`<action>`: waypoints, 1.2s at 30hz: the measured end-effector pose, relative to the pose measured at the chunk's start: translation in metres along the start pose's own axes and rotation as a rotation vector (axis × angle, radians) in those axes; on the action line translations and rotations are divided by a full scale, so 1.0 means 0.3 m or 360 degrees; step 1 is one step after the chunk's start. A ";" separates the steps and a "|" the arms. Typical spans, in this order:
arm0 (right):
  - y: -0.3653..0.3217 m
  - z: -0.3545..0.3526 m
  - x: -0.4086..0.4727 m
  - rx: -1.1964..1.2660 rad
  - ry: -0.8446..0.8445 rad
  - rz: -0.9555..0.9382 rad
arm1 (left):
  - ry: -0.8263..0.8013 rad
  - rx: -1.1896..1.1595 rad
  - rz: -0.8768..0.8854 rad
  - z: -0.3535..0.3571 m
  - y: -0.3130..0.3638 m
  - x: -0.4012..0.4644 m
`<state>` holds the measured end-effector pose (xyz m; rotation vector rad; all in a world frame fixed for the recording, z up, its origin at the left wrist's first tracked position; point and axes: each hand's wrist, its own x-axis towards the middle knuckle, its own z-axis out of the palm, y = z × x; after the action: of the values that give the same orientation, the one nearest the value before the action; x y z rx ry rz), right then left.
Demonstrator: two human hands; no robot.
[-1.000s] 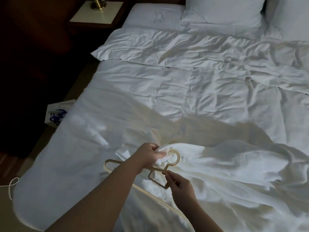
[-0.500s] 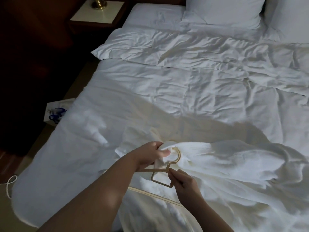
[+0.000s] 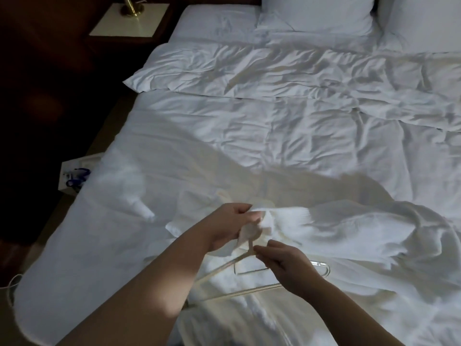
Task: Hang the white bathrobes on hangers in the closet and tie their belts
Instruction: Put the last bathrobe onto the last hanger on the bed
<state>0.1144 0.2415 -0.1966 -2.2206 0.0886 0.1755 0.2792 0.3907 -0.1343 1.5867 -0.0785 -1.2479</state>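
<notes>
Bathrobe (image 3: 349,236) fabric lies rumpled on the white duvet (image 3: 249,136) of the bed, spreading to the right of and below our fingers. Our left hand (image 3: 229,227) has its fingers curled around a bunched fold of the robe, thumb pressed on top. Directly below those fingers, our right hand (image 3: 287,264) pinches the neck of the pale hanger (image 3: 249,273) between thumb and forefinger. The hanger's shoulders extend down and to both sides of the right fingers, resting on the robe; its hook passes up under the left fingers, where cloth hides it. Far above the fingers we see two pillows (image 3: 316,16). Up and to the left stands a nightstand (image 3: 129,23) bearing a brass lamp base (image 3: 131,8).
</notes>
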 end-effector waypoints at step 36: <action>0.093 -0.193 -0.001 -0.0412 0.0808 0.0205 | 0.1236 0.1611 0.0900 -0.181 -0.143 0.093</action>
<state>0.1162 0.1785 -0.1835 -2.4704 0.5114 -0.3288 0.3095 0.4291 -0.1906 2.5545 -0.6877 -0.0251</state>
